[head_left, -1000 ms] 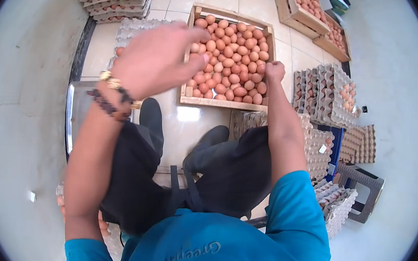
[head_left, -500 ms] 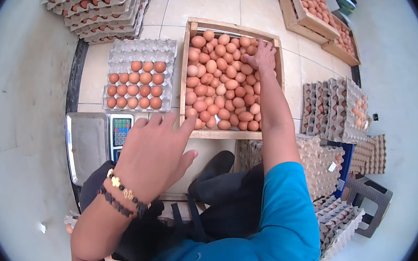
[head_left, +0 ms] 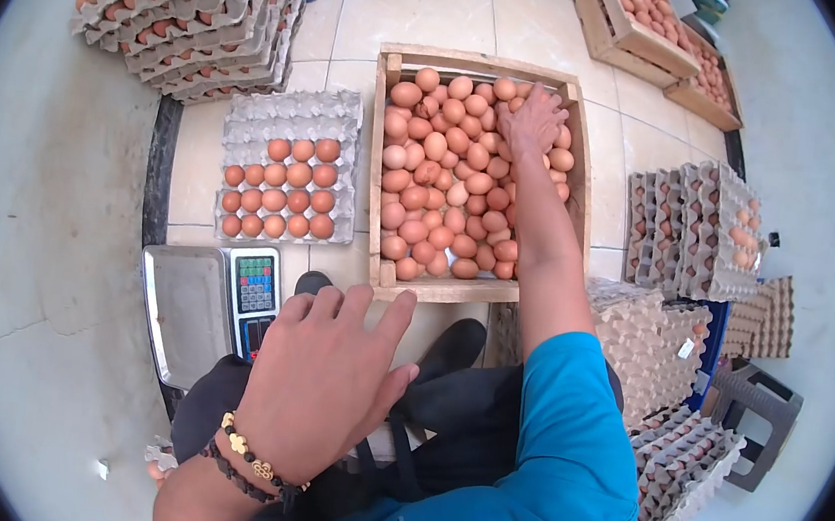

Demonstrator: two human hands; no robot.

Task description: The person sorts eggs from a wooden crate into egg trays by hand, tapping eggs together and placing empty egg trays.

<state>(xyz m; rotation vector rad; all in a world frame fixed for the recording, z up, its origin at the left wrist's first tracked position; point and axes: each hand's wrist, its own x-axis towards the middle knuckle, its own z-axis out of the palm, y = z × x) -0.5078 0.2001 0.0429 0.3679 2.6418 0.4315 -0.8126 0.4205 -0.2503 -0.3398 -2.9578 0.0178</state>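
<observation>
A wooden crate (head_left: 470, 293) full of loose brown eggs (head_left: 451, 178) sits on the floor before me. My right hand (head_left: 534, 123) reaches palm down into its far right corner, fingers apart and curved over the eggs; its fingertips are partly hidden. Nearer to me, my left hand (head_left: 326, 372) hovers by the crate's near left corner, fingers spread and nothing held. To the crate's left lies a grey egg tray (head_left: 281, 117), its nearer rows filled with brown eggs and its far rows bare.
A scale (head_left: 186, 314) with a metal pan and keypad stands at left, close to my left hand. Tall stacks of egg trays (head_left: 199, 29) rise at far left, and more trays (head_left: 692, 232) at right. Further wooden crates of eggs (head_left: 648, 57) stand at far right.
My left hand has drawn back from the crate's near edge. My right hand stays in the far right corner, shifted slightly among the eggs. The whole view has shifted a little.
</observation>
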